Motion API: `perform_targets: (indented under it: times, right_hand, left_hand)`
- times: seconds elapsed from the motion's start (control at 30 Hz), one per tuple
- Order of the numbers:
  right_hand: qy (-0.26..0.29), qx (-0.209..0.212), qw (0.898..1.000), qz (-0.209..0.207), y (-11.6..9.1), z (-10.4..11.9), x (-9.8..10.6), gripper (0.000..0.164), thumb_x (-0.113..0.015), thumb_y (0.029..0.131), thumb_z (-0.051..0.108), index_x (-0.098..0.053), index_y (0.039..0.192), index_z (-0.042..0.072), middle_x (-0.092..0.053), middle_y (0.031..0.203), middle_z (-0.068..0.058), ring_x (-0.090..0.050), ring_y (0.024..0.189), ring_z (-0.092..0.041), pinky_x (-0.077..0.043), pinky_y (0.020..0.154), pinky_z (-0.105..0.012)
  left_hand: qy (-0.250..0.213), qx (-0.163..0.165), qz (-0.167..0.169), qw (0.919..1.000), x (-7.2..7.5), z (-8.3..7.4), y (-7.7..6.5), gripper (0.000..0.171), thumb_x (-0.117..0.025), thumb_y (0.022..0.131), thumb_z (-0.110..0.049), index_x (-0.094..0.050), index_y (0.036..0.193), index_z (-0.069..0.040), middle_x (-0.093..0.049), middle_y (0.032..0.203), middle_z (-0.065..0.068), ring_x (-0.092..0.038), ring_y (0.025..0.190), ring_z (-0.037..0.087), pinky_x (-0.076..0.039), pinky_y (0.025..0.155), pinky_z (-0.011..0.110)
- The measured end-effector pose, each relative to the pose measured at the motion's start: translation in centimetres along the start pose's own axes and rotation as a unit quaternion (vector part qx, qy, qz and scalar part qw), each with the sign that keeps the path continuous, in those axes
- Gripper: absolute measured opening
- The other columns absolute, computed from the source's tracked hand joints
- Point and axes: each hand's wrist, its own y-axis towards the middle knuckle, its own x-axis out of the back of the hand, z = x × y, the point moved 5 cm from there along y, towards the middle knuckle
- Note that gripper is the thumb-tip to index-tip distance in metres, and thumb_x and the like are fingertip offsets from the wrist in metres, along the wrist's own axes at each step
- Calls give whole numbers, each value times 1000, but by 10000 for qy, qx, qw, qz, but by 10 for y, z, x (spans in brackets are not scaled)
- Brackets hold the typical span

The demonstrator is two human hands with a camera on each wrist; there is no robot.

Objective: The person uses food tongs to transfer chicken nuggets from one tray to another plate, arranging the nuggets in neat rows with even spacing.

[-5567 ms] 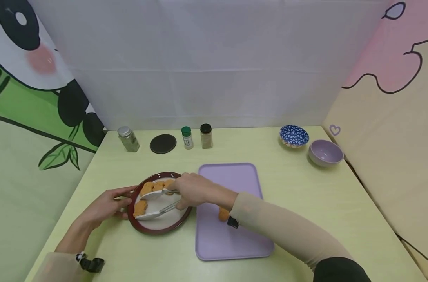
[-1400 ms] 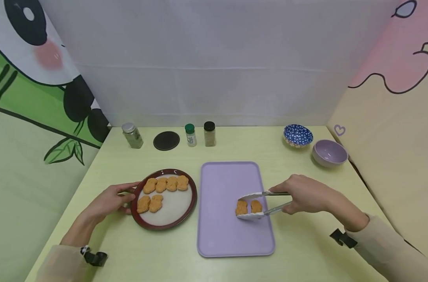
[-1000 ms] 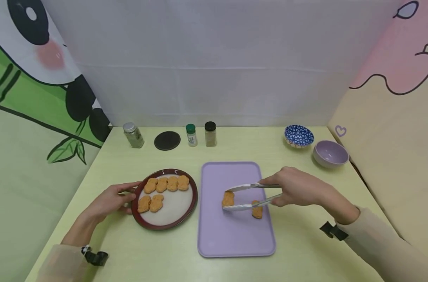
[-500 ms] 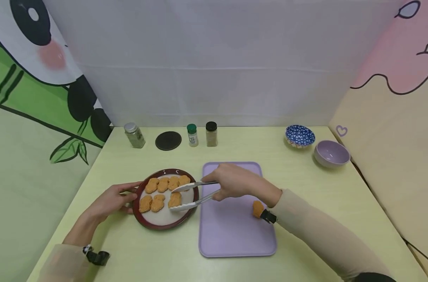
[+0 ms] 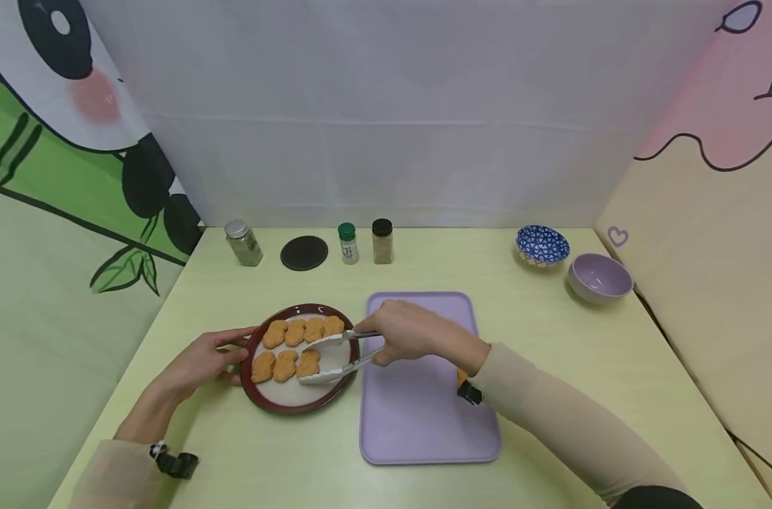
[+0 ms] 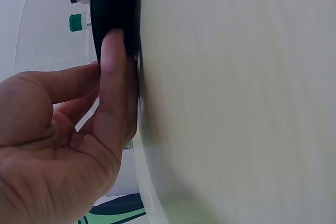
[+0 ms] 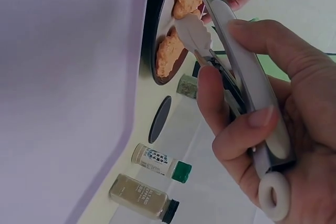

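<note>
My right hand [image 5: 404, 332] grips white-tipped kitchen tongs [image 5: 344, 371] over the brown-rimmed plate [image 5: 259, 397]. The tongs' tips are parted, one on either side of a breaded nugget [image 5: 307, 364] at the right end of the front row. Several more nuggets [image 5: 274, 334] lie in two rows on the plate. At the plate's left edge, my left hand [image 5: 198, 367] holds the rim between thumb and fingers; the left wrist view shows the thumb [image 6: 113, 72] against its dark side. Under my right wrist, one nugget [image 5: 461, 377] lies mostly hidden on the purple tray [image 5: 418, 424].
Along the back stand a silver-capped jar [image 5: 243, 244], a black round coaster [image 5: 304, 253], a green-capped bottle [image 5: 348, 244] and a black-capped pepper bottle [image 5: 382, 242]. A blue patterned bowl [image 5: 542, 245] and a purple bowl [image 5: 599, 278] sit at the back right.
The tongs have carried one nugget from the tray leftward to the plate, and it now lies beside the others in the front row. The tips have spread slightly. My left hand stays at the rim.
</note>
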Motion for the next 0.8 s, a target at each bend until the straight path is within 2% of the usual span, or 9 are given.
perform_targets:
  times: [0.07, 0.17, 0.3, 0.4, 0.5, 0.6, 0.67, 0.8]
  right_hand:
    - [20, -41, 10000, 9, -1, 0, 0, 53, -75, 74, 24, -63, 126, 19, -62, 84, 13, -46, 61, -6, -41, 54, -21]
    - [-12, -78, 10000, -12, -7, 2, 3, 56, -76, 74, 25, -61, 128, 18, -65, 92, 11, -48, 64, -6, -43, 58, -21]
    - [-108, -165, 9996, -205, -26, 3, 16, 63, -79, 74, 28, -58, 131, 16, -64, 116, 7, -59, 89, -5, -49, 77, -24]
    - [-152, -283, 9986, -411, -52, -6, 32, 63, -79, 73, 30, -57, 132, 18, -61, 122, 7, -58, 99, -5, -49, 82, -25]
    - [-40, -453, 9977, -496, -88, -21, 46, 62, -78, 73, 29, -58, 131, 18, -64, 114, 7, -60, 76, -3, -51, 67, -23]
    - [214, -669, 9967, -404, -125, -39, 53, 60, -78, 73, 24, -60, 129, 15, -66, 102, 8, -52, 55, -1, -48, 53, -22]
    - [345, -834, 9955, -285, -147, -50, 53, 60, -78, 73, 23, -59, 129, 13, -66, 94, 10, -50, 50, -1, -47, 49, -22]
    - [400, -1082, 9933, -82, -182, -66, 45, 61, -78, 72, 21, -59, 129, 11, -63, 79, 15, -50, 48, 1, -46, 49, -22]
  left_hand:
    - [1, 4, -1, 10000, 0, -1, 0, 48, -53, 96, -9, -44, 142, -14, -40, 138, 25, -57, 97, 30, -56, 66, 38]
    - [4, 15, 5, 10000, -1, -1, -1, 48, -53, 96, -9, -44, 143, -13, -41, 137, 25, -57, 96, 30, -56, 67, 38]
    - [13, -2, -6, 10000, -1, -2, -1, 48, -53, 96, -9, -44, 142, -13, -43, 135, 25, -57, 96, 30, -56, 67, 38]
    - [7, -31, -8, 10000, -2, -2, 0, 48, -53, 96, -10, -44, 142, -13, -45, 133, 25, -57, 95, 29, -56, 67, 37]
    - [15, -45, -2, 10000, -3, -3, 1, 48, -53, 96, -10, -44, 142, -13, -45, 133, 25, -58, 95, 29, -56, 66, 37]
    - [10, -36, 30, 10000, -3, -2, 1, 48, -53, 96, -10, -43, 143, -12, -42, 136, 25, -57, 96, 29, -56, 66, 37]
    - [-8, -15, 50, 10000, -2, -1, 1, 49, -53, 96, -10, -42, 143, -12, -40, 138, 25, -57, 96, 29, -56, 66, 38]
    - [-11, -9, 75, 10000, -2, 0, 2, 49, -53, 96, -11, -42, 144, -13, -38, 140, 26, -58, 97, 29, -56, 67, 38]
